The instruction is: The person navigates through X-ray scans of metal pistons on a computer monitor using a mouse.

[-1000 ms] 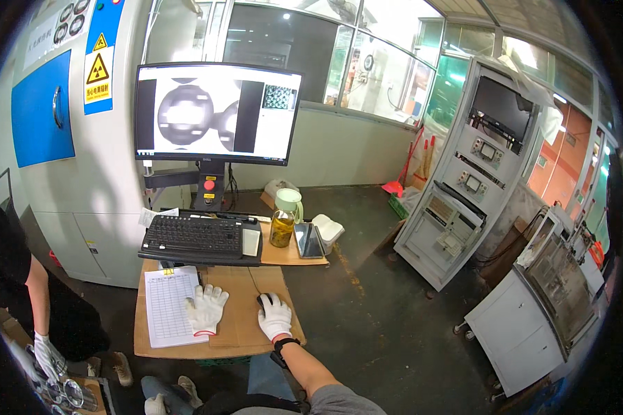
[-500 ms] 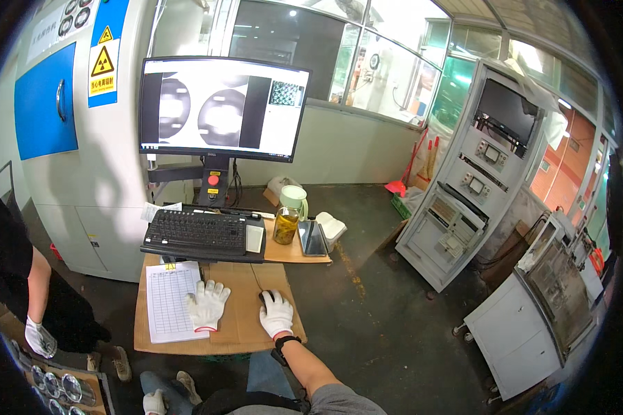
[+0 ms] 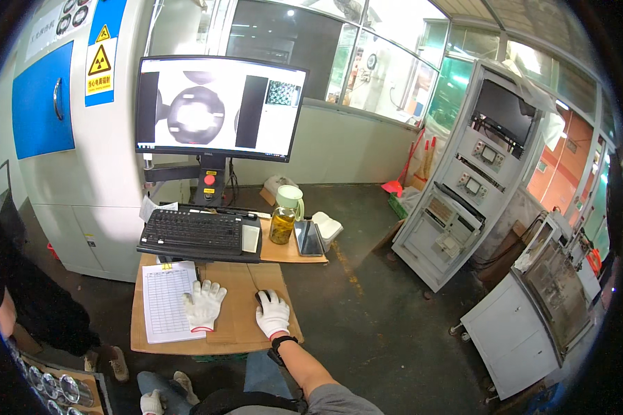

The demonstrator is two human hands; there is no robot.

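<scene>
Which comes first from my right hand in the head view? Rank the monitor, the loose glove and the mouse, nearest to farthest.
From the right hand:
1. Mouse: under the hand, touching it.
2. Loose glove: lying flat, to the hand's left.
3. Monitor: farthest, ahead and to the left, standing raised.

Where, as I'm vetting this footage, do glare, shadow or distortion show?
In the head view, the upper windows wash out to white in places; the monitor glows brightly; a soft shadow falls on the pale cabinet; black vignetting and bent edges mark the picture's rim; the gloved right hand looks reasonably clear.
</scene>
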